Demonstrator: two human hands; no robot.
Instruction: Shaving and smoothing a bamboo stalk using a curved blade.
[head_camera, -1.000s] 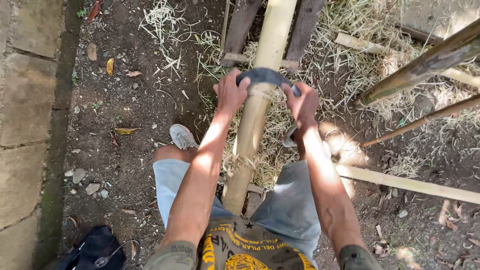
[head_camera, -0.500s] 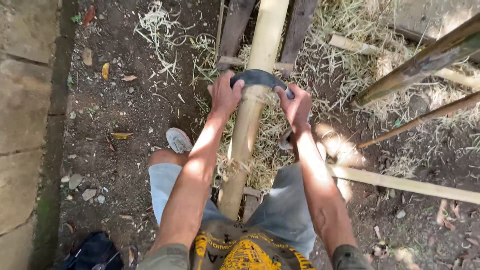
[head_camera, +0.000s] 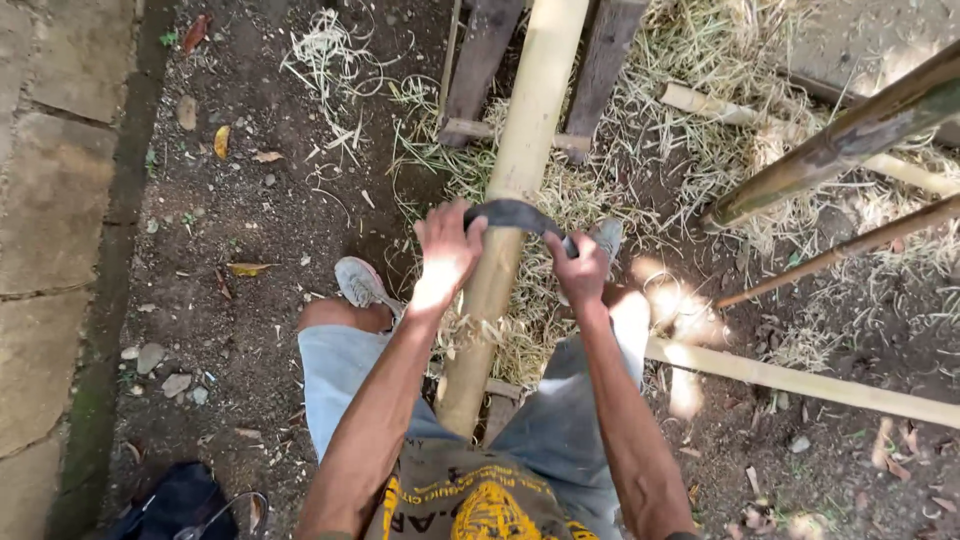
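Landmark: long pale yellow bamboo pole, running from between the person's knees up to the top edge, lying on 2 dark wooden slats.
Tool: dark curved metal blade, laid crosswise over the bamboo pole, touching its upper surface, about midway along its visible length.
Left hand: left hand, just left of the bamboo pole, fingers clenched around the left end of the blade, knuckles up in bright sun.
Right hand: right hand, just right of the bamboo pole, fist closed around the right end of the blade.
Legs: light blue denim shorts on either side of the near end of the bamboo pole; a grey worn shoe left of it.
Ground: dry straw-coloured bamboo shavings spread under and right of the bamboo pole, bare dark soil to its left.
Other poles: a thinner pale bamboo strip on the ground to the right of the bamboo pole; 2 darker bamboo stems slanting above it.
Far left: grey stone paving, well apart from the bamboo pole.
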